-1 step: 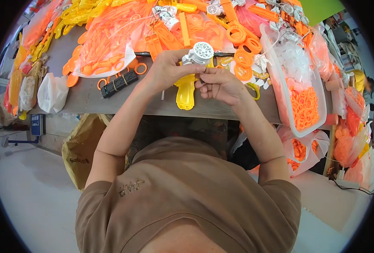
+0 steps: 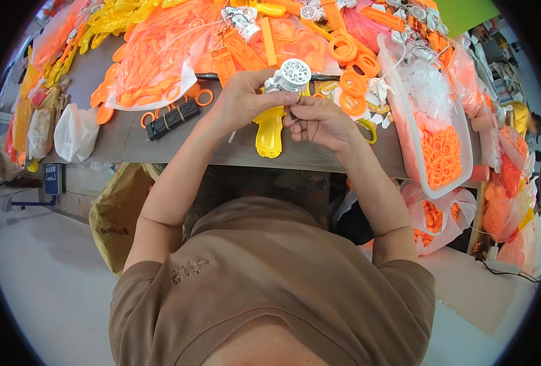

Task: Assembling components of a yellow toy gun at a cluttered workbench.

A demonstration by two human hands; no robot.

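Observation:
In my left hand (image 2: 246, 100), closed by the thumb and fingers, is a silvery-white mechanism (image 2: 295, 72) with a round, spoked face pointing up. My right hand (image 2: 322, 124) meets it from the right. Its thumb and forefinger pinch a small dark piece (image 2: 293, 114), perhaps a wire end, mostly hidden by the fingers. Below both hands a yellow plastic shell (image 2: 268, 138), shaped like a pistol grip, lies on the grey table (image 2: 221, 152); its upper part is covered by my hands.
A black bar (image 2: 171, 122) with a band round it lies left of my arm, by an orange ring (image 2: 204, 97). Orange parts (image 2: 160, 58) heap on plastic at the back. To the right stand yellow-handled scissors (image 2: 368, 130) and a clear bin (image 2: 412, 143) of orange rings.

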